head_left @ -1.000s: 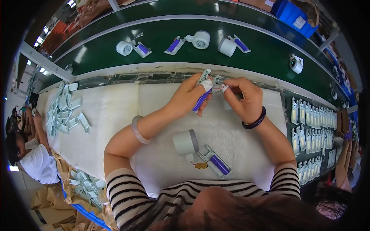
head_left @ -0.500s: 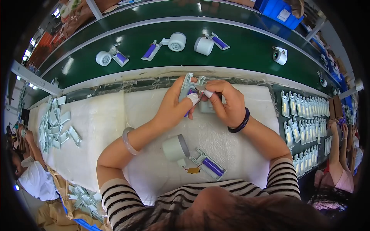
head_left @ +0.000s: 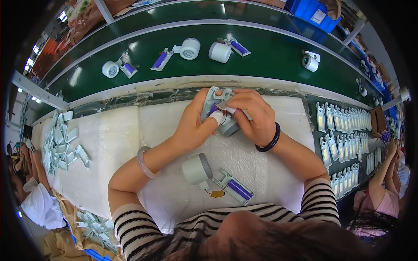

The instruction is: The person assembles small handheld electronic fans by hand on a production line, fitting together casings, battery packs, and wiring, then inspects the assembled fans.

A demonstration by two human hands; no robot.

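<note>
My left hand (head_left: 194, 118) is closed round a pale green plastic housing (head_left: 212, 93) with a purple battery cell inside, held up over the middle of the mat. Against it, my right hand (head_left: 256, 116) pinches a small flat greyish-brown board (head_left: 223, 105) between thumb and fingers. White wrapping covers the left thumb and a right fingertip. Beneath the hands hangs a round pale head (head_left: 229, 126), partly hidden by them. Nearer me lies another unit: a pale cylinder head (head_left: 197, 168), an open housing with a purple cell (head_left: 238, 190), and a yellow-brown board (head_left: 217, 194) on wires.
Behind the plastic-covered mat (head_left: 117, 130) runs a green conveyor belt (head_left: 152, 43) carrying several similar units. Pale housing pieces (head_left: 58, 141) lie heaped at left. Rows of housings (head_left: 344, 143) stand at right. Other people work at both sides.
The units on the belt have shifted left. The housing in my hands has turned slightly, showing more of the round head beneath. The flat board between my right fingers now shows more plainly.
</note>
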